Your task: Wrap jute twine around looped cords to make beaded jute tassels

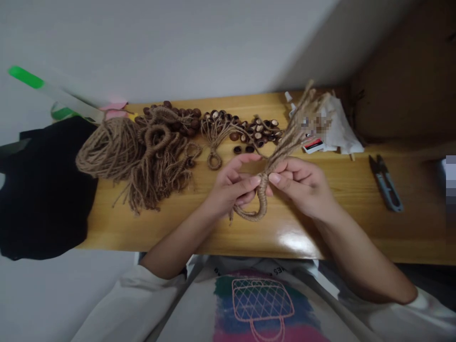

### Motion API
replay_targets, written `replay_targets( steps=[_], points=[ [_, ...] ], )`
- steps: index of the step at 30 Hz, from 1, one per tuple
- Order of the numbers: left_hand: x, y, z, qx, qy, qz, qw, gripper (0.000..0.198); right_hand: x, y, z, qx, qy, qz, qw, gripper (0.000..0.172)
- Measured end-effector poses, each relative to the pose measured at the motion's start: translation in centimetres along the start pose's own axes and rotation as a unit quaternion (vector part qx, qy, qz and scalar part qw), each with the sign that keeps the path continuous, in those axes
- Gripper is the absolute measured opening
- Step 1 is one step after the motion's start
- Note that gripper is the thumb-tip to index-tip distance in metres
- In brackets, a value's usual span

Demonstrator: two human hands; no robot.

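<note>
Wooden tabletop (199, 232), grey wall (178, 42), dim panel (402, 80), perhaps cardboard, twine loop (262, 202) held

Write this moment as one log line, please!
left hand: holds curved brown twine-wrapped loop at neck | right hand: holds it there too | right side: dark-bladed, grey-handled snips | left side: round brown twine ball

A pale grey wall (185, 47) is spanning the upper frame. A dark brown panel (406, 80), possibly furniture, is standing at upper right. A wooden tabletop (231, 242) is reflecting light below centre.
</note>
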State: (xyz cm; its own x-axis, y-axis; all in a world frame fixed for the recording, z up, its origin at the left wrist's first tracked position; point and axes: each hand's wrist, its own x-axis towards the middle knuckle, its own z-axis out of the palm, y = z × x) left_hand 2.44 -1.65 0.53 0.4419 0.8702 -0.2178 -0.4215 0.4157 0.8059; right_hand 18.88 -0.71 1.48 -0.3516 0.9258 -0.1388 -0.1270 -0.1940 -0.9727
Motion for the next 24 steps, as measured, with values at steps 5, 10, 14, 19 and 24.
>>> replay_targets(
  steps=[5, 10, 14, 19, 24],
  points=[
    [-0.2, -0.1, 0.0, -0.058, -0.018, -0.050, 0.997, 0.055, -0.1, 0.1, 0.3, 0.035, -0.006, -0.006, 0.999, 0.030],
    [0.1, -0.3, -0.6, -0.037, -0.024, -0.036, 0.998, 0.047, 0.2, 0.9, 0.8, 0.068, 0.009, -0.017, 0.998, 0.027],
    [0.3, -0.4, -0.9, 0.081, 0.000, 0.039, 0.996, 0.033, 0.3, 1.0, 0.8, 0.040, 0.029, -0.020, 0.999, 0.031],
    [-0.1, -0.8, -0.6, 0.363, 0.127, 0.165, 0.908, 0.026, 0.1, 0.9, 0.7, -0.060, 0.083, -0.015, 0.995, 0.034],
    [-0.3, -1.6, -0.1, 0.444, 0.139, 0.174, 0.868, 0.035, 0.2, 1.5, 0.8, -0.115, 0.106, -0.016, 0.988, 0.034]
  ],
)
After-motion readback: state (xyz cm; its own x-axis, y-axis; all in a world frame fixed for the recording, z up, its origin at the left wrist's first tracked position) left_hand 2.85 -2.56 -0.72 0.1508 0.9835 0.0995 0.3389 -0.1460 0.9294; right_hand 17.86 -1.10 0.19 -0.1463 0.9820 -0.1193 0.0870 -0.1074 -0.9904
